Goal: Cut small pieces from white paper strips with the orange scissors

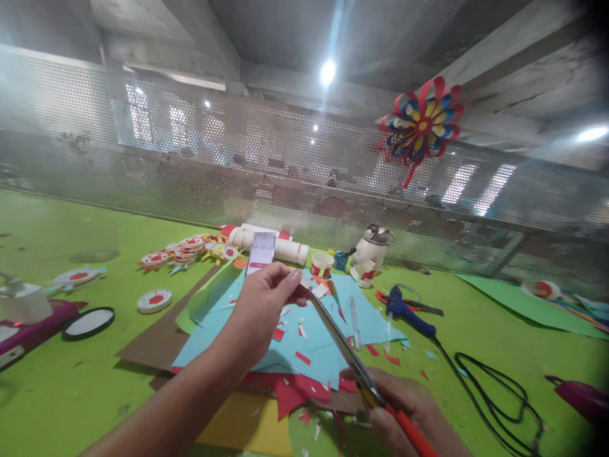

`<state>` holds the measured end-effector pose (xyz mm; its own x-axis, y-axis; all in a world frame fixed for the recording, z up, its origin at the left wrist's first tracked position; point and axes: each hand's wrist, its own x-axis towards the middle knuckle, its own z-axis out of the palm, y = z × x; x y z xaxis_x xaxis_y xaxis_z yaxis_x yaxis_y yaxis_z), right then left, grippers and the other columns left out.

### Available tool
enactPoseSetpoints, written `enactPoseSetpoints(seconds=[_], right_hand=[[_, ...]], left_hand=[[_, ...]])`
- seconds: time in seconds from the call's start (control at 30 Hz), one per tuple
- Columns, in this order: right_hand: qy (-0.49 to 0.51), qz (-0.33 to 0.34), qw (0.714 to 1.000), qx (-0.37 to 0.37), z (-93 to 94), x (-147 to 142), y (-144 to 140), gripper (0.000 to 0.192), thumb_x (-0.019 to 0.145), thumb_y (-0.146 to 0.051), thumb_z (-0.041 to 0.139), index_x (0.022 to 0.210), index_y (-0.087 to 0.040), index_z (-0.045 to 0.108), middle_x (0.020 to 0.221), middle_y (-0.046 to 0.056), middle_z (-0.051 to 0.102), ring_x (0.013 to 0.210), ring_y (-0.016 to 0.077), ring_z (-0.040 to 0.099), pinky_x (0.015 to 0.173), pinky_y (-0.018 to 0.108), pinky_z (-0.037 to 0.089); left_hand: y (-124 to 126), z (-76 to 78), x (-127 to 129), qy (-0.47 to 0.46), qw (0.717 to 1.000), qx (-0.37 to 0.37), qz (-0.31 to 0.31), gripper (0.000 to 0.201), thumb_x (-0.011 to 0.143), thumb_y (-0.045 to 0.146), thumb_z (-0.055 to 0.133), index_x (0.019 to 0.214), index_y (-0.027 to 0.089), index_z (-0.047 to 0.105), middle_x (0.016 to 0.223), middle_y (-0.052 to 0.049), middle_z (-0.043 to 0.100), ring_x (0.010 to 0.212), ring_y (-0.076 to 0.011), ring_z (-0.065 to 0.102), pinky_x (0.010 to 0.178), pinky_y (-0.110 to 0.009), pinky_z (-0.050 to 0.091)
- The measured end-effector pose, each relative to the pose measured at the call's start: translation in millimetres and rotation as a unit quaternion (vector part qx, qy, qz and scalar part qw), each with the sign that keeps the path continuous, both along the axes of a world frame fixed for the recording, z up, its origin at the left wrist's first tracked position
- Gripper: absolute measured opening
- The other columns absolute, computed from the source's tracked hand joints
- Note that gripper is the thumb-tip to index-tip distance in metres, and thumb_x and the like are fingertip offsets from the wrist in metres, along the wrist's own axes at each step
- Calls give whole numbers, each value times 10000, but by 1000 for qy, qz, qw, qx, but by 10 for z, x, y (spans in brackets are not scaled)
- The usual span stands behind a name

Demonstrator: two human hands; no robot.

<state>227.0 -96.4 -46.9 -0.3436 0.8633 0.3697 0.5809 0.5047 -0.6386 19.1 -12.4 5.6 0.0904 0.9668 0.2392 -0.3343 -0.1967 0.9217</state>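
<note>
A green table (95, 397) bears brown card (157, 337), a glue gun (413, 317) and green paper (516, 300).

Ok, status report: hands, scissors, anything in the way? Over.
Right hand gripping scissors. Left hand near their tips, hold unclear. Paper scraps litter blue sheets beneath.

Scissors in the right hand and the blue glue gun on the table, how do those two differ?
The scissors are gripped in the right hand, while the glue gun lies on the green table with no hand on it. The scissors are long, shiny metal with red at the handle; the glue gun is mostly blue. The glue gun trails a black cord; the scissors show none. Both are hand tools.
</note>
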Motion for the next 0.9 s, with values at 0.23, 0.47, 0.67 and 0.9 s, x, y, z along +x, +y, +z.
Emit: enactPoseSetpoints(seconds=[0.23,0.47,0.67,0.9], right_hand=[[-5,-7,1000,5,-7,5,1,454,852,-568,449,997,-207,683,653,31,665,596,197,643,534,240,476],[-5,11,1000,0,6,-1,1,447,864,-574,415,985,-231,675,635,17,628,564,183,615,495,223,456],[-31,-2,999,15,6,23,12,464,863,-574,422,1001,-216,683,625,23,620,556,185,613,507,231,472],[-17,-4,1000,24,-8,8,5,472,858,-581,425,978,-212,693,595,27,628,564,194,629,493,221,480]], left_hand=[[8,-18,18,3,1000,8,4,177,766,250,616,637,147,551,613,-26,630,601,-118,581,650,-257,483],[21,-48,15,22,1000,9,16,177,769,284,614,666,151,560,646,-37,646,609,-130,582,675,-287,473],[33,-65,9,33,999,11,18,182,770,299,610,670,152,567,662,-50,660,612,-139,585,677,-305,462],[22,-67,18,25,1000,11,15,172,759,288,618,668,154,559,661,-48,656,616,-139,585,681,-304,463]])
